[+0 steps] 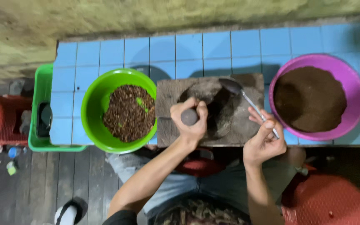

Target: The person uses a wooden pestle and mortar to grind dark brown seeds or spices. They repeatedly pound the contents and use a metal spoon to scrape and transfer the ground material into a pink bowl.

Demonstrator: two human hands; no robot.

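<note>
Spoon (246, 99) in right hand (264, 139) slants, bowl toward upper left.

Left hand (190, 121) fisted over the stone mortar (209, 108), forearm angled up from lower left; right hand (263, 139) pinching at the mortar's right edge, wrist bent.

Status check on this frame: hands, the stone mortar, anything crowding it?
Left hand shut on pestle in stone mortar. Right hand shut on metal spoon, bowl over the mortar's hollow. Green bowl and purple bowl flank it.
</note>
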